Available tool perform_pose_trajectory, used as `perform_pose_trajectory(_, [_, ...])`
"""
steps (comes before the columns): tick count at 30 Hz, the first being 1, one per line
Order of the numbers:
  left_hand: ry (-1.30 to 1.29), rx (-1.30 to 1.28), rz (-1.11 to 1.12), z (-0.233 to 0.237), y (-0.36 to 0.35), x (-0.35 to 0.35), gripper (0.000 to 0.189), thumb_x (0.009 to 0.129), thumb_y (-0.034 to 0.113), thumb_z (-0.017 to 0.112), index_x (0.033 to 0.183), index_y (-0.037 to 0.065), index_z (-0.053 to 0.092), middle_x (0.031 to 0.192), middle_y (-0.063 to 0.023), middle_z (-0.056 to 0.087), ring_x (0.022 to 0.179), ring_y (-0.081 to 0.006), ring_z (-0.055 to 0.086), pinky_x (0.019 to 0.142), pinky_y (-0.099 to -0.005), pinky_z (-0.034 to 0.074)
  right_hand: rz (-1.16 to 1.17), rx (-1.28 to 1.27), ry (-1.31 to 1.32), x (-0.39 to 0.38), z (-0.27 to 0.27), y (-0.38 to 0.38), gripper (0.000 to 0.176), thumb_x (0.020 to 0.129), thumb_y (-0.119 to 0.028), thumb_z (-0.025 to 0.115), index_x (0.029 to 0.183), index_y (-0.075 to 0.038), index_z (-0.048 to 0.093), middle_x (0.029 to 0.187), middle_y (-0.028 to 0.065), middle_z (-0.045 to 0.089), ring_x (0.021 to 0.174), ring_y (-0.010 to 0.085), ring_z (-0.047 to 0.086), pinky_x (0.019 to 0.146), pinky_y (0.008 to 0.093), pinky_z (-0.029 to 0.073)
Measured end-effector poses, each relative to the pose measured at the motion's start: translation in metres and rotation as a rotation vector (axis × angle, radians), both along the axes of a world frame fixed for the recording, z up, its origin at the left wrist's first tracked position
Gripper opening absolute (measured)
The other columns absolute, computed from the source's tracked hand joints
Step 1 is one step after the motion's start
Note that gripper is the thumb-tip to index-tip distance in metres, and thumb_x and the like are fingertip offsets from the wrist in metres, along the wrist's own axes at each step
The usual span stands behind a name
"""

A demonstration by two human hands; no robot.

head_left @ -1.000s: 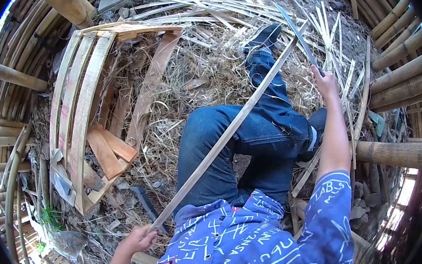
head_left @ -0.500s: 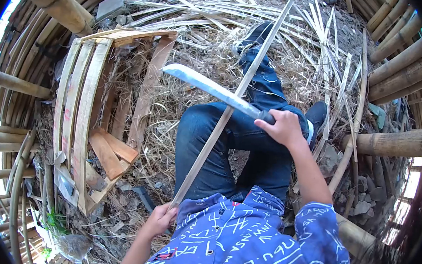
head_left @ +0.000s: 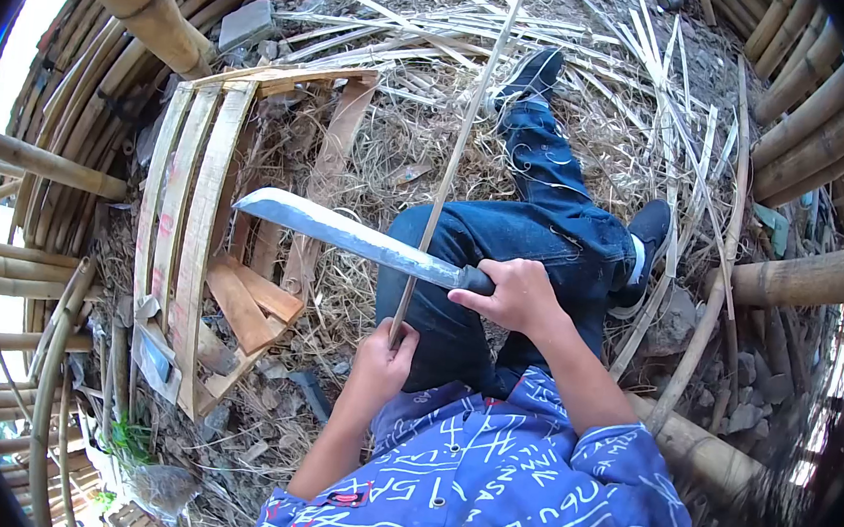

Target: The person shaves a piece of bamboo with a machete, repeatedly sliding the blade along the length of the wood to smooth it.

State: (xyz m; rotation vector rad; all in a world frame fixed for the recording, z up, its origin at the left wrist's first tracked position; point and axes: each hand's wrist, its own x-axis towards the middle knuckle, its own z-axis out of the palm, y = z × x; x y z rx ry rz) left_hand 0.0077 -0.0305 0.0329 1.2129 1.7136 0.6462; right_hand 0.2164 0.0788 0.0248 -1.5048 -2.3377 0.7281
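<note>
My right hand (head_left: 515, 294) is wrapped round the black handle of a machete (head_left: 344, 238), whose long blade points left across my lap. Under the blade runs a long, thin bamboo strip (head_left: 466, 132), reaching from my knee up toward the top edge of the view. My left hand (head_left: 386, 354) pinches the strip's near end beside my bent knee, thumb on top. The blade overlaps the strip a short way above my left fingers. Both of my legs, in dark jeans (head_left: 504, 241), lie beneath the strip and the machete.
A wooden crate (head_left: 187, 193) lies on my left with loose board pieces (head_left: 250, 307) by it. Split strips (head_left: 392, 30) and shavings cover the ground ahead. Bamboo poles (head_left: 802, 277) form walls on both sides. A dark tool-like piece (head_left: 310, 394) lies near my left forearm.
The machete has come nearer to me and to the left along the strip. My left hand has risen from my hip to beside the knee, and the strip stands steeper in view.
</note>
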Motion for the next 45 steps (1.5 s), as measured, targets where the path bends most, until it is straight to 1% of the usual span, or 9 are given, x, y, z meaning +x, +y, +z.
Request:
perform_pose_trajectory(4, [0.004, 0.025, -0.052, -0.002, 0.009, -0.008, 0.024, 0.097, 0.022, 0.050, 0.091, -0.001, 0.055, 0.063, -0.0145, 0.052, 0.056, -0.0228, 0.051, 0.057, -0.0374, 0.041, 0.030, -0.027, -0.031, -0.001, 0.009, 0.010, 0.067, 0.075, -0.073, 0.057, 0.063, -0.008, 0.064, 0.059, 0.0165, 0.062, 0.062, 0.0356, 0.065, 0.060, 0.0454, 0.052])
perform_pose_trajectory(7, [-0.021, -0.058, -0.048, 0.001, 0.015, -0.006, 0.027, 0.098, 0.023, 0.046, 0.090, -0.001, 0.055, 0.066, -0.0062, 0.051, 0.064, -0.0136, 0.048, 0.060, -0.0322, 0.040, 0.055, -0.007, -0.097, -0.004, 0.015, 0.021, 0.067, 0.076, -0.074, 0.056, 0.064, -0.008, 0.064, 0.059, 0.0162, 0.062, 0.063, 0.0356, 0.065, 0.061, 0.0451, 0.052])
perform_pose_trajectory(9, [-0.071, -0.007, -0.020, -0.008, 0.016, -0.005, 0.027, 0.099, 0.022, 0.047, 0.096, -0.003, 0.057, 0.066, -0.0166, 0.053, 0.061, -0.0253, 0.053, 0.062, -0.0387, 0.043, 0.073, -0.015, -0.121, -0.007, 0.015, 0.029, 0.069, 0.076, -0.075, 0.055, 0.064, -0.008, 0.064, 0.060, 0.0157, 0.063, 0.063, 0.0351, 0.065, 0.061, 0.0444, 0.052])
perform_pose_trajectory(16, [-0.084, -0.078, 0.001, -0.021, 0.013, -0.012, 0.028, 0.099, 0.023, 0.047, 0.099, -0.004, 0.057, 0.065, -0.0156, 0.051, 0.061, -0.0236, 0.052, 0.063, -0.0391, 0.044, 0.154, 0.032, -0.294, -0.012, 0.025, 0.047, 0.074, 0.076, -0.078, 0.049, 0.070, -0.006, 0.067, 0.065, 0.0160, 0.066, 0.066, 0.0329, 0.067, 0.060, 0.0428, 0.052])
perform_pose_trajectory(24, [-0.319, -0.165, 0.035, -0.031, 0.010, -0.017, 0.025, 0.100, 0.022, 0.048, 0.085, 0.003, 0.052, 0.061, 0.0029, 0.042, 0.054, -0.0072, 0.039, 0.050, -0.0278, 0.034, -0.022, 0.043, -0.275, 0.001, 0.011, 0.104, 0.074, 0.076, -0.080, 0.048, 0.073, -0.008, 0.068, 0.073, 0.0166, 0.068, 0.074, 0.0351, 0.068, 0.067, 0.0458, 0.053])
perform_pose_trajectory(32, [-0.474, -0.205, 0.005, -0.031, 0.002, -0.013, 0.021, 0.101, 0.024, 0.047, 0.084, 0.011, 0.049, 0.061, 0.0063, 0.041, 0.049, -0.0032, 0.037, 0.042, -0.0205, 0.030, -0.208, -0.040, -0.301, 0.027, 0.007, 0.156, 0.076, 0.078, -0.077, 0.051, 0.079, -0.003, 0.070, 0.082, 0.0182, 0.070, 0.084, 0.0343, 0.068, 0.075, 0.0450, 0.053])
perform_pose_trajectory(40, [-0.526, -0.314, 0.062, -0.020, 0.010, -0.010, 0.022, 0.099, 0.018, 0.048, 0.081, 0.006, 0.051, 0.061, 0.0054, 0.042, 0.054, -0.0042, 0.038, 0.048, -0.0233, 0.033, -0.149, -0.079, -0.068, 0.016, -0.007, 0.109, 0.074, 0.077, -0.075, 0.054, 0.080, -0.003, 0.071, 0.077, 0.0222, 0.068, 0.079, 0.0384, 0.068, 0.074, 0.0466, 0.053])
perform_pose_trajectory(43, [-0.505, -0.327, 0.033, -0.022, 0.010, -0.009, 0.024, 0.100, 0.023, 0.047, 0.083, 0.007, 0.051, 0.059, 0.0046, 0.042, 0.051, -0.0044, 0.039, 0.044, -0.0218, 0.032, 0.059, -0.128, -0.209, 0.006, -0.001, 0.070, 0.075, 0.077, -0.076, 0.053, 0.073, -0.003, 0.069, 0.073, 0.0212, 0.067, 0.073, 0.0389, 0.067, 0.069, 0.0463, 0.053])
perform_pose_trajectory(45, [-0.256, -0.140, -0.016, -0.028, 0.009, -0.005, 0.025, 0.098, 0.018, 0.048, 0.081, 0.002, 0.054, 0.059, -0.0006, 0.045, 0.054, -0.0089, 0.043, 0.050, -0.0287, 0.037, 0.174, -0.115, -0.224, -0.002, 0.010, 0.049, 0.075, 0.078, -0.075, 0.051, 0.068, -0.003, 0.067, 0.067, 0.0202, 0.065, 0.069, 0.0375, 0.067, 0.065, 0.0458, 0.053])
